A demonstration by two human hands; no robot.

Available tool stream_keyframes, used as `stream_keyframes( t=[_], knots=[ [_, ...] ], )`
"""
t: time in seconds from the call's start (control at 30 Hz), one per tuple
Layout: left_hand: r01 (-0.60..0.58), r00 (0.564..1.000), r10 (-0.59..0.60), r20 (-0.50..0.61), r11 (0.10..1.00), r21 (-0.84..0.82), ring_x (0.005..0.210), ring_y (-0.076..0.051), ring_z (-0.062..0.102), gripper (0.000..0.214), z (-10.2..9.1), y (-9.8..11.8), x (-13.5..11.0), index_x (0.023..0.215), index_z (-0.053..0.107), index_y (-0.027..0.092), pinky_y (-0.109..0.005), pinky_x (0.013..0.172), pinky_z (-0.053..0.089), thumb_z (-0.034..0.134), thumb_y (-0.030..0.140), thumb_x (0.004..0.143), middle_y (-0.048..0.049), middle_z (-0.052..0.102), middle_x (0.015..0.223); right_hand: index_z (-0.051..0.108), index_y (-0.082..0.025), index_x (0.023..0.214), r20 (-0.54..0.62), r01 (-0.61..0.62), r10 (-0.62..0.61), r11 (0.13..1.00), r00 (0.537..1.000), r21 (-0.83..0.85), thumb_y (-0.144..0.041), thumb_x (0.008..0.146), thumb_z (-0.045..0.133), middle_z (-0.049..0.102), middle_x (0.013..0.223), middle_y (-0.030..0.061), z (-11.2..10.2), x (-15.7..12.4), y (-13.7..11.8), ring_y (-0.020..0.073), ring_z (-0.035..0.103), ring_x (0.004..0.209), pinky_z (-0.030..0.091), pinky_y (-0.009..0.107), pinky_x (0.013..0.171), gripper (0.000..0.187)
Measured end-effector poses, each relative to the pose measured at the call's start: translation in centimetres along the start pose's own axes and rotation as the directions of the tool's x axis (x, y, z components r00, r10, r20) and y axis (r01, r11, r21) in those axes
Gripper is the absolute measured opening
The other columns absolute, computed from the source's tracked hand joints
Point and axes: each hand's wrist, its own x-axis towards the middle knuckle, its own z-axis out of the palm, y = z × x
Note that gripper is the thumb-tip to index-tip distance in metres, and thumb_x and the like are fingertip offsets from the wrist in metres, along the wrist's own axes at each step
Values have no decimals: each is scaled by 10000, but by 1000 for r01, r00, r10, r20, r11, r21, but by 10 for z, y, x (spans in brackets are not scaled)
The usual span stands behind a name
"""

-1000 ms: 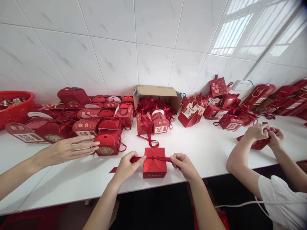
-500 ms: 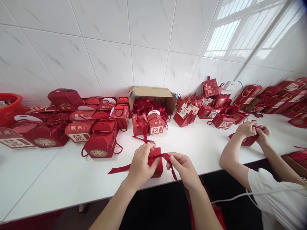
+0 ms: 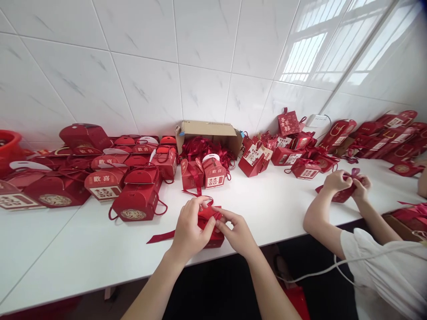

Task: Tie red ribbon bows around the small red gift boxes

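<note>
A small red gift box (image 3: 213, 241) stands near the front edge of the white table (image 3: 83, 249). A dark red ribbon (image 3: 160, 237) runs over its top and trails off to the left. My left hand (image 3: 191, 229) and my right hand (image 3: 235, 231) meet above the box, both with fingers pinched on the ribbon. Most of the box is hidden behind them.
Several red gift boxes (image 3: 136, 195) crowd the back left; a cardboard carton (image 3: 208, 133) full of ribbons sits at the wall. More red boxes and bags (image 3: 293, 155) lie at the right. A co-worker's hands (image 3: 347, 184) on the right hold another red box. A red basket (image 3: 8, 146) stands far left.
My hands have come together over the box from holding the ribbon stretched out at both sides. Another person's arm at the left has left the view. The camera has shifted right.
</note>
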Motion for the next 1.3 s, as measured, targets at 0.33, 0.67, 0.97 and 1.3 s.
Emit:
stream_keyframes(
  t=[0.33,0.67,0.97,1.3],
  knots=[
    [365,928,-350,129,923,-120,960,-212,551,227,-27,-40,-10,1009,519,230,-342,835,412,542,320,802,-40,589,1034,668,-206,873,-91,130,-132,991,987,-25,-262,868,517,670,895,49,17,6,11,173,596,790,476,293,741,161],
    [573,802,-453,389,767,-289,602,-128,442,366,-23,-54,-14,629,441,191,-248,603,381,508,485,836,41,436,612,604,-200,857,-131,46,-60,992,990,-114,-294,892,461,697,719,33,28,6,9,180,632,682,472,315,727,175],
    [433,881,-332,338,853,-291,659,-147,549,253,-41,-2,0,696,617,183,-243,649,448,545,372,848,10,595,657,655,-202,854,-273,18,-162,886,948,-463,-218,828,505,682,736,25,47,2,3,180,588,661,352,373,771,153],
    [270,937,-159,310,895,-356,1080,-210,595,334,-27,9,32,1156,646,256,-334,947,463,447,385,921,-57,653,1148,645,-212,685,-213,67,-155,926,965,-373,-290,866,513,662,686,36,38,1,0,203,564,700,355,353,706,237]
  ],
)
